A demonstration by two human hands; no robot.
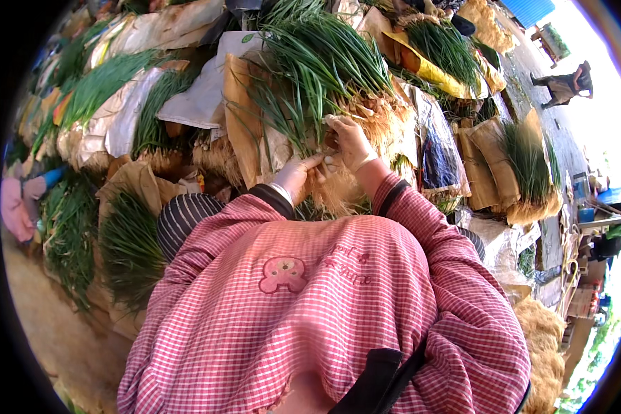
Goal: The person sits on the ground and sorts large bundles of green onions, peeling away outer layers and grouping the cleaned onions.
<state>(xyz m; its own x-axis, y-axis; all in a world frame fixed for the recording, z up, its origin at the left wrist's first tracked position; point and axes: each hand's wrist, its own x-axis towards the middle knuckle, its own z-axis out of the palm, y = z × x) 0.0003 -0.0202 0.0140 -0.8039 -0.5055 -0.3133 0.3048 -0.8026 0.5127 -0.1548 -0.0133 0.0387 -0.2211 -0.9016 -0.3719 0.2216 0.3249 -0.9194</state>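
In front of my chest, my left hand (301,176) is closed around the stems of a small bunch of green onion plants (302,111). Their white bulbs (330,161) poke out by my fingers, and tan, hair-like roots (339,189) hang below. My right hand (351,142) is at the same bunch, fingers bent over the bulb end; whether it grips a plant is hidden by the fingers. Just beyond lies a large pile of green onions (336,52), leaves pointing away and its roots (388,121) towards me.
Brown paper sheeting (243,119) stands left of the pile. More bundled onions (129,243) lie at my left, and others (530,165) at right. A yellow sack (424,67) wraps a bundle ahead. A person (566,84) is at far right; another person's pink sleeve (14,207) shows at left.
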